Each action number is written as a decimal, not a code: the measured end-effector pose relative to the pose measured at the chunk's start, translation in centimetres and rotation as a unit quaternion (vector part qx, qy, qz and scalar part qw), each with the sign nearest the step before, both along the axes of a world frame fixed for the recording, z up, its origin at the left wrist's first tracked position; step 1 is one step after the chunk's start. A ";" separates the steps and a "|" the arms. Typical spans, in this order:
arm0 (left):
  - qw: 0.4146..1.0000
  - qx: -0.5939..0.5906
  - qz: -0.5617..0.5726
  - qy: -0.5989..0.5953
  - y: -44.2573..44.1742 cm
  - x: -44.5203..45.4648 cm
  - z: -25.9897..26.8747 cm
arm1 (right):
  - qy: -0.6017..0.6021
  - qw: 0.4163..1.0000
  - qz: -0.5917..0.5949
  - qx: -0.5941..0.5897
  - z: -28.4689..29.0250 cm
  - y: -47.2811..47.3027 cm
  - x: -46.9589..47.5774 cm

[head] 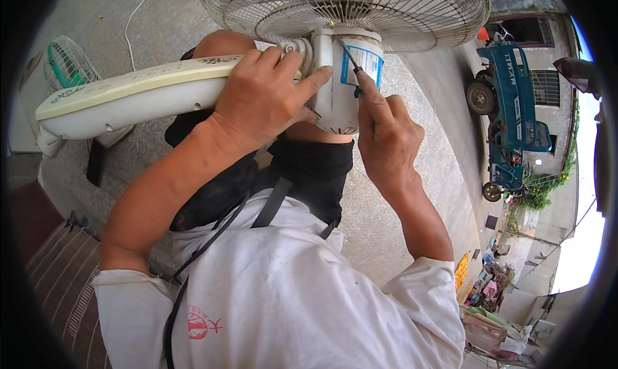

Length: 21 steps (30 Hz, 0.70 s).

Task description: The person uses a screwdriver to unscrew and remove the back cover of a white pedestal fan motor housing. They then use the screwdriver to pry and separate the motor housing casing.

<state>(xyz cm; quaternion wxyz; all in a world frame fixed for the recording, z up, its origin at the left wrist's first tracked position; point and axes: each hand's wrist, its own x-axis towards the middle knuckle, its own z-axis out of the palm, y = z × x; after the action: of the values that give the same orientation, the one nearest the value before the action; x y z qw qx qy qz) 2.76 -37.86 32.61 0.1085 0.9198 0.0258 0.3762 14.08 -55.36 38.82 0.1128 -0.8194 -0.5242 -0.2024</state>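
A white electric fan lies across my lap, its round wire grille [347, 16] at the top and its long cream control column [145, 86] pointing left. My left hand [268, 96] lies over the joint between column and motor housing [333, 99], its fingers bent and a fingertip pressed on the housing. A thin dark metal shaft, seemingly a screwdriver's [351, 57], slants across the blue-edged label, its tip near the rim behind the grille. My right hand [388, 132] grips this tool, index finger along it; the handle is mostly hidden in the palm.
A smaller fan with a green-rimmed grille [70, 65] stands at upper left, near a white cord [128, 31] on the floor. A woven slatted mat [67, 292] lies at lower left. A teal three-wheeled cargo vehicle [514, 99] stands at right, with piled belongings [492, 292] at lower right.
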 end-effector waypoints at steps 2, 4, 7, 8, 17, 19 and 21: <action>1.000 0.004 0.009 0.004 0.0 0.0 -0.1 | -0.024 1.000 -0.004 0.002 -0.6 0.5 -0.2; 1.000 0.004 0.009 0.004 0.1 0.0 -0.1 | -0.016 1.000 -0.003 0.010 -0.7 0.8 -0.2; 1.000 0.000 0.006 0.005 0.2 0.0 0.0 | -0.011 1.000 -0.014 0.001 -0.5 1.1 -0.5; 1.000 0.002 0.008 0.005 0.2 0.0 0.0 | -0.011 1.000 -0.019 -0.006 -0.3 1.2 -0.7; 0.999 0.024 0.037 -0.012 0.0 0.5 -0.5 | 0.001 0.999 -0.045 0.024 -1.4 3.4 -2.5; 0.998 0.032 0.041 -0.018 0.0 0.5 -0.6 | -0.042 0.999 -0.026 -0.002 -1.1 3.3 -2.4; 0.999 0.021 0.035 -0.019 0.1 0.4 -0.3 | -0.064 0.998 -0.013 -0.023 -0.6 3.5 -2.1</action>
<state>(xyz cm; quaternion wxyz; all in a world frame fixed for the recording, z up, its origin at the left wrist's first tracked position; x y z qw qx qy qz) 3.11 -37.76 32.32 0.0764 0.9130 0.0481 0.3977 11.98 -51.82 38.23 0.0575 -0.8138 -0.5246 -0.2434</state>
